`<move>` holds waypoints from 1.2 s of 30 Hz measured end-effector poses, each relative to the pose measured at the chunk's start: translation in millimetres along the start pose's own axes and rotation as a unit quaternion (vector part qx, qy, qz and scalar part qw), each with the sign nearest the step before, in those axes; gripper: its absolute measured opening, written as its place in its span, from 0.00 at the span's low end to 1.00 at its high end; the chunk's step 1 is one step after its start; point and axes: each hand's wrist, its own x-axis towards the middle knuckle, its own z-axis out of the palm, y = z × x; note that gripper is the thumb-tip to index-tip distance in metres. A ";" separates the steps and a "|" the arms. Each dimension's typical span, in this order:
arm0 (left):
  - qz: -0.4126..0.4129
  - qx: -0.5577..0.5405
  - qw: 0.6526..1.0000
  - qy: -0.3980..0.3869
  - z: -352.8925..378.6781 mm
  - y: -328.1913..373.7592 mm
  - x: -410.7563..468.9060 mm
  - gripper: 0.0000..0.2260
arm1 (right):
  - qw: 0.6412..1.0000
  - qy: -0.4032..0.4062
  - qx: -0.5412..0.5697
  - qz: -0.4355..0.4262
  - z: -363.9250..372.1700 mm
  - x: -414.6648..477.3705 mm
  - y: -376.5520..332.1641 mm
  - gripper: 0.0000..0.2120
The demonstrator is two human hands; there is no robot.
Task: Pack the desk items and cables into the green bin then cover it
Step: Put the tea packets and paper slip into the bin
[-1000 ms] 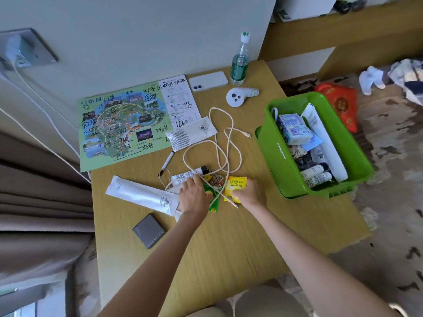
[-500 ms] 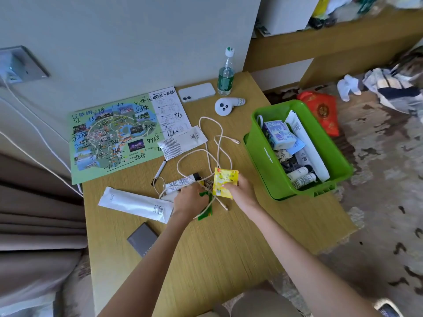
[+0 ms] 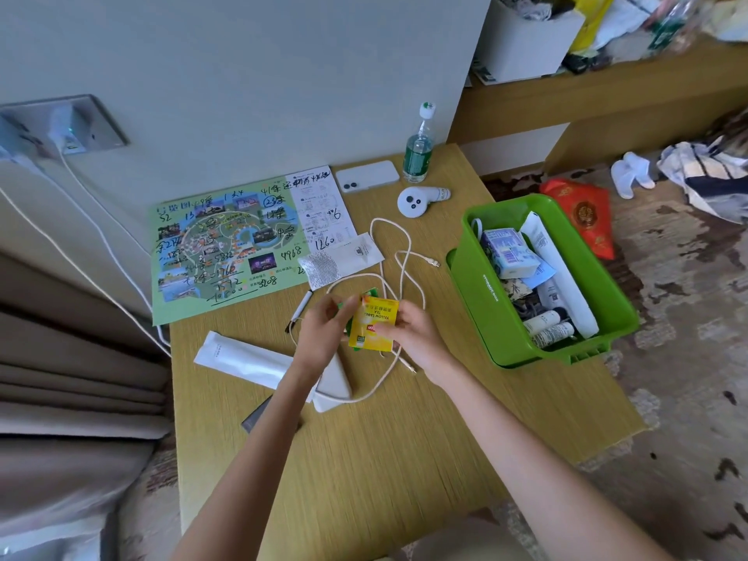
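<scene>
Holding two packets together just above the counter [image 3: 404,439]. Right hand [image 3: 413,334] pinches the yellow tea sachet [image 3: 374,323] by its right edge, thumb on the face. Left hand [image 3: 324,334] pinches the green sachet [image 3: 370,294] tucked behind it, fingers curled at the left edge. My read: stacking them flat so both go in as one drop.

Green bin [image 3: 494,301] sits at 3 o'clock of the hands, by the counter's right edge, uncovered and part full of tubes and packs, so it's a short reach.

White cable [image 3: 400,253] lies loose at 12 o'clock, with one run passing under the hands. Probably left for later since it needs coiling.

Phone [image 3: 367,176] and bottle [image 3: 417,155] at 12 o'clock by the wall and white pack [image 3: 243,360] at 8 o'clock are not packed yet. Can't pick out a lid.
</scene>
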 end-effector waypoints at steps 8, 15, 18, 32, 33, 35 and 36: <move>-0.004 -0.009 1.000 0.019 -28.1 -15.8 11.6 0.08 | 0.996 -0.024 -0.069 -0.055 17.7 19.5 2.9 0.08; -0.068 0.062 0.995 0.044 -61.5 -45.1 27.0 0.07 | 0.934 0.108 -0.340 0.004 -6.2 42.2 47.4 0.06; -0.087 0.104 0.990 0.032 -68.7 -59.5 29.7 0.07 | 0.905 0.111 -0.411 0.013 -6.1 45.5 54.8 0.05; -0.097 0.168 0.980 0.041 -69.6 -84.2 35.1 0.08 | 0.919 0.148 -0.365 0.007 -1.6 50.8 55.7 0.04; -0.097 0.168 0.980 0.042 -69.9 -84.3 35.0 0.08 | 0.924 0.156 -0.349 -0.007 -4.3 48.2 54.5 0.05; -0.097 0.166 0.981 0.040 -71.1 -83.9 34.9 0.08 | 0.936 0.174 -0.303 -0.034 -10.4 42.6 50.3 0.05; -0.097 0.163 0.981 0.038 -71.6 -83.3 34.7 0.08 | 0.946 0.174 -0.271 -0.044 -12.9 39.7 46.9 0.04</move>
